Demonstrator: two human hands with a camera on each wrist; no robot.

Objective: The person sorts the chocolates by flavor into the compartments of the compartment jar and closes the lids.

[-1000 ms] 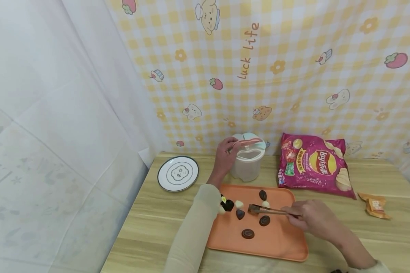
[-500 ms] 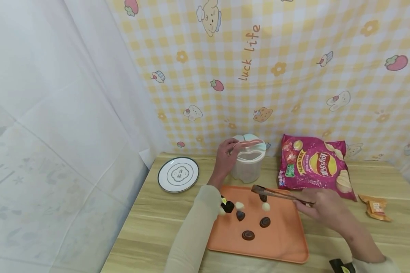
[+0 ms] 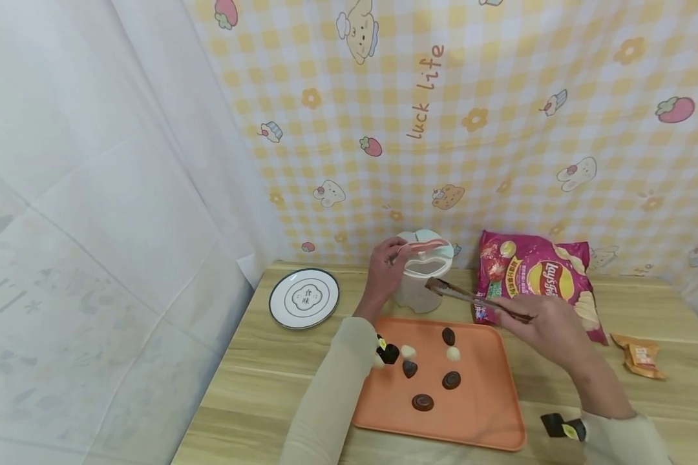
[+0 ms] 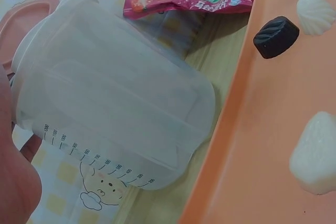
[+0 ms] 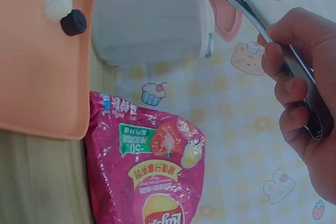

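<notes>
My left hand [image 3: 391, 253] pinches the pink hinged lid [image 3: 423, 245] of a translucent measuring container [image 3: 420, 279], holding it up. The container [image 4: 115, 108] stands just behind the orange tray [image 3: 488, 413]. My right hand [image 3: 520, 316] grips metal tongs [image 3: 471, 297]; their tips hover at the container's rim with a small dark piece between them. On the tray lie several chocolates, among them a dark oval [image 3: 448, 336], a white shell [image 3: 453, 353] and a round brown one [image 3: 422, 402]. The tongs [image 5: 273, 40] reach toward the lid [image 5: 226, 19].
A white plate [image 3: 304, 297] sits at the table's back left. A magenta chips bag [image 3: 535, 274] lies right of the container, and a small orange packet [image 3: 640, 352] lies further right. Patterned cloth walls stand close behind and to the left.
My right hand lifted the tongs with the dark piece off the tray and carried them back and up to the container's rim. The left hand stayed on the lid.
</notes>
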